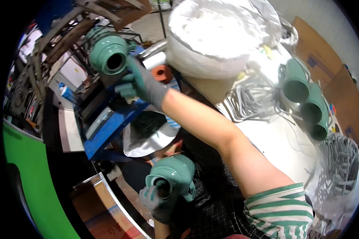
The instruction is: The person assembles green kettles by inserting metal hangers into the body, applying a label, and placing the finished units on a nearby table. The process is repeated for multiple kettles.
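Observation:
My left hand (157, 204), in a grey glove with green fingers, grips a green ridged flask casing (177, 175) by its round neck, over my lap. The casing's dark mouth faces me and a handle shows on its right side. My right hand (137, 83), gloved alike, reaches far left with fingers apart, close beside a second green flask casing (107, 49). That one lies on its side at the blue metal bench (113, 129), its mouth toward me. Whether the right fingers touch it I cannot tell.
An orange-red roll (162, 73) sits right of my right hand. Behind stands a big white sack (211, 55). The white table (275, 139) on the right bears bent wire handles (243, 101) and several green casings (296, 85). A green panel (36, 179) and a cardboard box (101, 211) are lower left.

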Available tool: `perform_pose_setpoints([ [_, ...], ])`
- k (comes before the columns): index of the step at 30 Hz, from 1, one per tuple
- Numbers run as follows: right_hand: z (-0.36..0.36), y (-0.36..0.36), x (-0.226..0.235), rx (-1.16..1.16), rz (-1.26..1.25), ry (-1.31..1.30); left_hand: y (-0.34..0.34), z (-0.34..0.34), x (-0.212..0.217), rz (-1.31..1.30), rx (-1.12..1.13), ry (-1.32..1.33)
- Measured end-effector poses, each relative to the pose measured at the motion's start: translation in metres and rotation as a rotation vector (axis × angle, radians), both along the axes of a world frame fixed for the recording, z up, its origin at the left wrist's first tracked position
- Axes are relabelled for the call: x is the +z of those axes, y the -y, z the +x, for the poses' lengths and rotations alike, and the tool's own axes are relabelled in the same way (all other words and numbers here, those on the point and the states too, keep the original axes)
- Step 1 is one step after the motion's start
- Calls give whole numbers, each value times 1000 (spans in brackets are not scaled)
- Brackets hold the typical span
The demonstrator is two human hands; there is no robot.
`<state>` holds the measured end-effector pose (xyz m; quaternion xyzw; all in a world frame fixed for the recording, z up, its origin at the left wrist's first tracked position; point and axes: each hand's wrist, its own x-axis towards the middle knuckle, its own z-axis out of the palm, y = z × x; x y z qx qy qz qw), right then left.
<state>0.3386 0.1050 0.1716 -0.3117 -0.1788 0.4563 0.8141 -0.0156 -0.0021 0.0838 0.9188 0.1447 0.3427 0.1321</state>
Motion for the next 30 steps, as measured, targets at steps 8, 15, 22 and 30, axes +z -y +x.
perform_pose_setpoints([
  [8, -20, 308, -150, -819, -799, 976, -12, 5, 29, 3, -228, 13],
  [15, -7, 383, -149, -644, -1685, 1644, 5, 31, 31, 11, -404, -77],
  [22, 2, 400, -103, -1061, -1332, 1291, 18, 18, 23, 33, -405, -103],
  [30, -59, 411, -28, -1062, -688, 1352, -9, 11, 4, -140, -105, 169],
])
